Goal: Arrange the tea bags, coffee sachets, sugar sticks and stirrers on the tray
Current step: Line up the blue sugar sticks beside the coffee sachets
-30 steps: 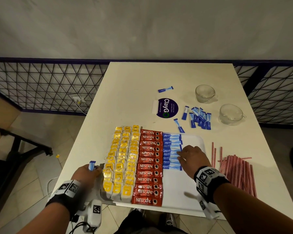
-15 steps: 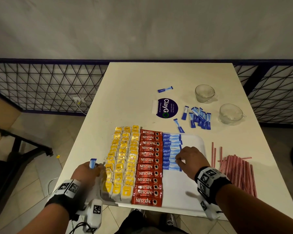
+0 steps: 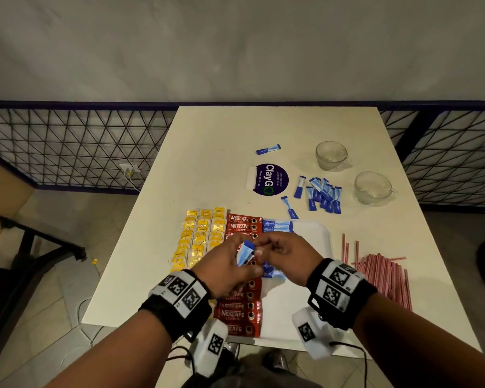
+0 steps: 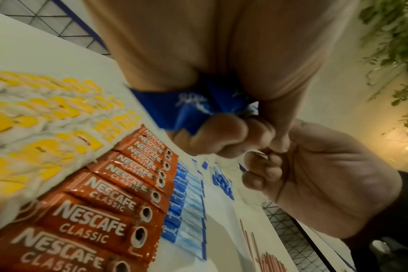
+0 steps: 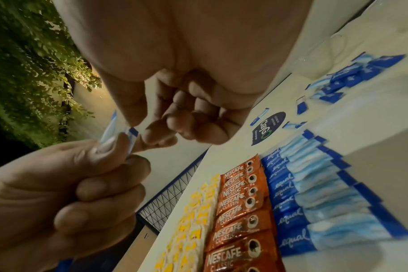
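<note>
Both hands meet above the white tray. My left hand grips a small bundle of blue sugar sticks, whose dark blue ends show in the left wrist view. My right hand pinches the tip of one stick between thumb and forefinger. On the tray lie yellow tea bags, red Nescafe sachets and a row of sugar sticks, partly hidden by the hands. Red-striped stirrers lie on the table right of the tray.
A loose pile of sugar sticks lies beyond the tray, with one stray stick farther back. Two glass cups stand at the back right. A round ClayGo sticker marks the table. A wire railing runs behind.
My left hand rose from the tray's left edge to the middle with its sugar sticks. My right hand lifted off the sugar row and came to the bundle.
</note>
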Demonstrator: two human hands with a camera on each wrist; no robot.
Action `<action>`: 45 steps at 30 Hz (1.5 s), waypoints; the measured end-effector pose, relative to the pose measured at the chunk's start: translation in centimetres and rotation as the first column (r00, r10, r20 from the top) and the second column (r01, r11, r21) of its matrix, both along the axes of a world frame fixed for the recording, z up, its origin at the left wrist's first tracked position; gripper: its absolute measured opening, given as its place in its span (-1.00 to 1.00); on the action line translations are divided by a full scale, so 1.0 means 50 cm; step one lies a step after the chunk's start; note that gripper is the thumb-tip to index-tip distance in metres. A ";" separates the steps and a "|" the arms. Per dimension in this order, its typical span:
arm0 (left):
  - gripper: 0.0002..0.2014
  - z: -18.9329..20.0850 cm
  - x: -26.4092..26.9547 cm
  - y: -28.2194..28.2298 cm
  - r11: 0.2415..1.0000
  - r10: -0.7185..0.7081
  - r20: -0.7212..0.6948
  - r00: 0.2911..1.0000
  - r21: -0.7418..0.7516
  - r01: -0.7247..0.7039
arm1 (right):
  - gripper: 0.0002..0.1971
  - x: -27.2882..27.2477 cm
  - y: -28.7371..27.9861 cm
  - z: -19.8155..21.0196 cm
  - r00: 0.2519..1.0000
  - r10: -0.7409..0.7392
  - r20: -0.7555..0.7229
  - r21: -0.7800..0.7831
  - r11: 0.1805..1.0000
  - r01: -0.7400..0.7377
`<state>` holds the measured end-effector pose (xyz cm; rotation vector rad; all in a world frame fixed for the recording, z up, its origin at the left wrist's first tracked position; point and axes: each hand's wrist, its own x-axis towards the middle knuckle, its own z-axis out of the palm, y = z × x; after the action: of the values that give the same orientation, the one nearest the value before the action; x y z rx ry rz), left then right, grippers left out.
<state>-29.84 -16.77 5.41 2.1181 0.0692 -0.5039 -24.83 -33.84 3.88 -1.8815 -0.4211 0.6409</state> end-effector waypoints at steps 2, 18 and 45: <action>-0.55 0.013 0.004 -0.020 1.000 -0.012 0.012 1.000 0.000 0.012 | -0.83 -0.003 -0.014 0.011 1.000 -0.003 -0.025 0.025 1.000 0.003; -0.79 0.015 -0.010 -0.051 0.996 -0.002 0.017 1.000 0.091 0.000 | -0.79 -0.016 -0.039 0.017 0.995 -0.061 -0.077 0.016 0.998 0.062; -0.84 -0.034 0.005 -0.017 0.926 0.314 0.027 0.949 -0.230 -0.300 | -0.94 -0.008 -0.080 -0.029 0.842 -0.405 -0.356 0.084 0.884 0.461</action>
<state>-29.57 -17.62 3.72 1.8558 0.2916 -0.2441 -25.25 -37.81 2.42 -1.5934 0.1699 0.5730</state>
